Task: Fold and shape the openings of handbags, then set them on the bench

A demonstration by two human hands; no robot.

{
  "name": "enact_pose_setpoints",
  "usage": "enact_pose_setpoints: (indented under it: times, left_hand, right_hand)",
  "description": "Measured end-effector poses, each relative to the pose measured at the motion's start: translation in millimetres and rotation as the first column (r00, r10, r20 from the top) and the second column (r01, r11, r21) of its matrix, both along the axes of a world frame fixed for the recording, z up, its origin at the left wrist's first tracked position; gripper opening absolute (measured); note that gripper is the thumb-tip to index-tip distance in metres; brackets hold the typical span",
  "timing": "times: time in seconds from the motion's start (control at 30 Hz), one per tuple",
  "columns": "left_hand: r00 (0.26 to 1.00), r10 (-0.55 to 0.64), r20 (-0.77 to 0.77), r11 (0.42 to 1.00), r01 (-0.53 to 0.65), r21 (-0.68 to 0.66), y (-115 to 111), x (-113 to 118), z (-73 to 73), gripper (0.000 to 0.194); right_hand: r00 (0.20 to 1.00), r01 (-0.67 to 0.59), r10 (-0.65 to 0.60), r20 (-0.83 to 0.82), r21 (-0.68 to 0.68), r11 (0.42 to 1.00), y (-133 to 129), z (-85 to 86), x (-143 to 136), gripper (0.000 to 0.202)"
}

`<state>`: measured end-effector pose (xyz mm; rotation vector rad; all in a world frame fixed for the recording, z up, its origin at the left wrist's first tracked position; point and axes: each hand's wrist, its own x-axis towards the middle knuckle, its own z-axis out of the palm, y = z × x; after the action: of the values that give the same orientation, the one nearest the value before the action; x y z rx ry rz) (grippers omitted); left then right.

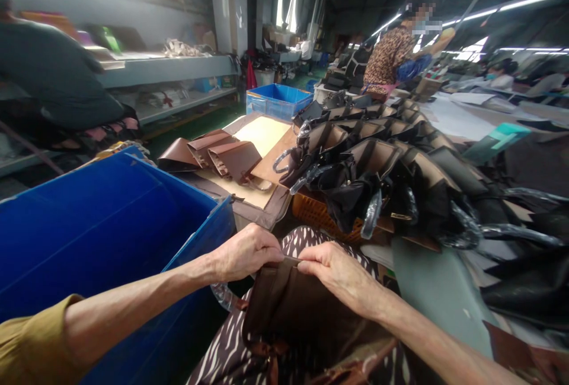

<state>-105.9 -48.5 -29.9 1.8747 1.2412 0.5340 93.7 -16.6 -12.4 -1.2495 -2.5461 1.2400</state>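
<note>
A dark brown handbag (306, 308) rests on the lap, over patterned cloth (217, 349). My left hand (249, 251) pinches the bag's upper edge at its left part. Close beside it, my right hand (335, 269) grips the same edge between thumb and fingers. A plastic-wrapped handle (223, 296) sticks out at the bag's left side. Reddish-brown straps (271, 352) show lower on the bag. Its underside is hidden.
To the left stands a large blue bin (80, 225). Brown folded bag pieces (233, 159) lie ahead on a board. Many black handbags (355, 177) are piled at right above an orange crate (320, 216). One person (389, 56) stands behind the pile; another (48, 70) sits at left.
</note>
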Motion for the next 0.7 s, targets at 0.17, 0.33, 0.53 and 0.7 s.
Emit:
enact_pose_setpoints:
  times: [0.17,0.33,0.53,0.7]
  left_hand:
    - [1.000,0.020,0.001,1.000,-0.020,0.005,-1.2,-1.5,-4.4,0.025]
    - [0.999,0.036,-0.001,0.997,-0.035,0.070,-7.7,5.6,-3.5,0.027]
    - [0.999,0.034,-0.003,0.997,-0.034,0.068,-9.6,9.0,-4.0,0.034]
    - [1.000,-0.022,0.009,1.000,0.023,-0.005,-5.3,13.1,-1.4,0.026]
  right_hand:
    - [0.997,-0.067,0.065,-0.042,-0.030,0.997,1.4,3.6,-0.9,0.027]
    - [0.984,-0.160,0.165,-0.060,0.079,0.984,1.1,5.6,-11.1,0.022]
    - [0.985,-0.170,0.172,0.007,0.194,0.966,0.7,2.5,-15.1,0.027]
    - [0.992,-0.109,0.115,-0.050,0.111,0.988,2.2,3.2,-10.2,0.028]
